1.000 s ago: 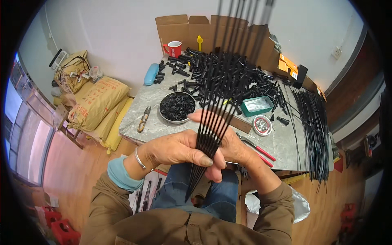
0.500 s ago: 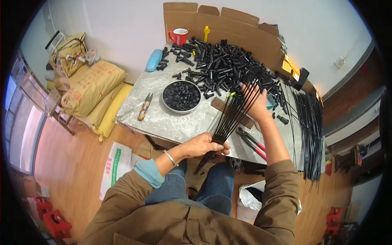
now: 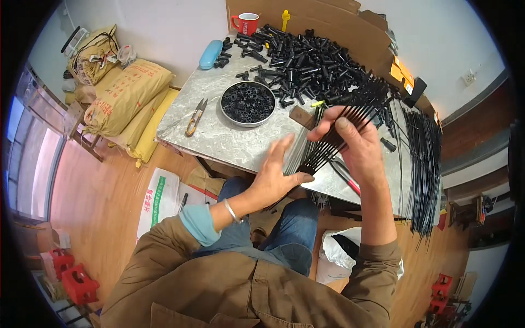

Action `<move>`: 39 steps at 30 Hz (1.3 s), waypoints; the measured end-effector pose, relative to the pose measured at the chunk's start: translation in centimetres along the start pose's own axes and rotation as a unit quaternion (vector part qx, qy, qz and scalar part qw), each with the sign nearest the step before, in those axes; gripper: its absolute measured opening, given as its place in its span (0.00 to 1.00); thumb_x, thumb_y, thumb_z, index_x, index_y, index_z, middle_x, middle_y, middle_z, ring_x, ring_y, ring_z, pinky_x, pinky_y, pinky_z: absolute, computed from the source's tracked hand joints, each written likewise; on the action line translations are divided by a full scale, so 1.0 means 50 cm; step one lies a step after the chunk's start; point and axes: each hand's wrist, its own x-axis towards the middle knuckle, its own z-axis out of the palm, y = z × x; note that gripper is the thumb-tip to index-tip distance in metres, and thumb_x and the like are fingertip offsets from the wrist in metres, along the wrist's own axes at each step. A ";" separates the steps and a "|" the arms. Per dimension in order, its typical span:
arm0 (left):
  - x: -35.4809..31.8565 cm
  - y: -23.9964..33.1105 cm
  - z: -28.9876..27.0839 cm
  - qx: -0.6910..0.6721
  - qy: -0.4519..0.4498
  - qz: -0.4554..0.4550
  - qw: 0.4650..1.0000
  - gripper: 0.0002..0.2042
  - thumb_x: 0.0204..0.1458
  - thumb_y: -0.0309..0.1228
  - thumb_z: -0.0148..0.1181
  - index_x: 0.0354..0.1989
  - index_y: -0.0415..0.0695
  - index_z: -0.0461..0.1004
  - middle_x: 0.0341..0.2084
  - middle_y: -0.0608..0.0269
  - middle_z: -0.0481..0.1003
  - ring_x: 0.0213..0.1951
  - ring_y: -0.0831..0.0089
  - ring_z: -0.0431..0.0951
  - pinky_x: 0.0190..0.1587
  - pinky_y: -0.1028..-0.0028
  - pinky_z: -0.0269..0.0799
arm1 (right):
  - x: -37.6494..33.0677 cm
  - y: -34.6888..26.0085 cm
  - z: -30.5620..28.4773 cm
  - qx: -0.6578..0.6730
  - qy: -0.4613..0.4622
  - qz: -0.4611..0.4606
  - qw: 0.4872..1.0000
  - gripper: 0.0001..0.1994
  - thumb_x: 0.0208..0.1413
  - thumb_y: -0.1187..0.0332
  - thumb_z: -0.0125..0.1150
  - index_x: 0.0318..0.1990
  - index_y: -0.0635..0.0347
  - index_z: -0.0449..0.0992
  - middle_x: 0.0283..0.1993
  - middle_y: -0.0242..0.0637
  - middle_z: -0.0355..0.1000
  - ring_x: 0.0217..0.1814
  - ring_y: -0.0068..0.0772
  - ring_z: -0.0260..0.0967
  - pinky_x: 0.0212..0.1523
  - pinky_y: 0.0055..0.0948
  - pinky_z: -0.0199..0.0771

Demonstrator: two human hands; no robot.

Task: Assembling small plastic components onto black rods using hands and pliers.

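Note:
A fanned bundle of thin black rods (image 3: pixel 334 143) slants over the table's front edge. My right hand (image 3: pixel 358 145) is closed around its upper part, thumb on top of the rods. Close to the narrow lower end is my left hand (image 3: pixel 275 172), its fingers stretched out and slightly blurred. The left thumb lies against the rods there. Beneath the bundle, a brown block (image 3: pixel 302 116) lies on the table, partly hidden. Pliers with red handles (image 3: pixel 350 177) are partly covered by the rods and my right hand.
Black bolt-like parts (image 3: pixel 306 63) are heaped at the back of the grey table (image 3: pixel 219 139). A round bowl (image 3: pixel 244 123) holds small black rings. Nearby are snips (image 3: pixel 196 117), a blue case (image 3: pixel 211 54) and a red mug (image 3: pixel 249 24). More black rods (image 3: pixel 424 169) overhang the right edge.
My left fingers have opened from their grip on the lower rods. My right hand has come nearer and turned, now gripping the bundle. The view has shifted slightly.

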 end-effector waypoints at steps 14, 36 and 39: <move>0.082 0.066 -0.150 -0.142 -0.269 0.050 0.951 0.51 0.37 0.48 0.70 0.69 0.40 0.49 0.69 0.49 0.50 0.71 0.61 0.46 0.69 0.63 0.43 | -0.069 0.079 0.041 -0.154 -0.050 -0.020 0.987 0.09 0.64 0.71 0.49 0.43 0.67 0.72 0.37 0.38 0.76 0.43 0.28 0.73 0.49 0.28 0.72; 0.089 0.156 -0.028 -0.025 -0.117 0.140 0.983 0.08 0.58 0.26 0.55 0.42 0.35 0.75 0.36 0.58 0.80 0.40 0.72 0.81 0.45 0.75 0.76 | 0.124 0.134 -0.368 -0.806 0.119 -0.026 0.580 0.04 0.42 0.66 0.62 0.25 0.54 0.78 0.31 0.35 0.74 0.38 0.43 0.73 0.39 0.42 0.73; 0.087 0.157 -0.028 -0.029 -0.114 0.126 0.985 0.09 0.59 0.26 0.54 0.42 0.35 0.76 0.35 0.58 0.80 0.40 0.73 0.81 0.46 0.74 0.75 | 0.126 0.118 -0.357 -0.831 0.099 -0.061 0.543 0.04 0.42 0.66 0.62 0.26 0.54 0.78 0.31 0.35 0.74 0.38 0.42 0.73 0.39 0.41 0.72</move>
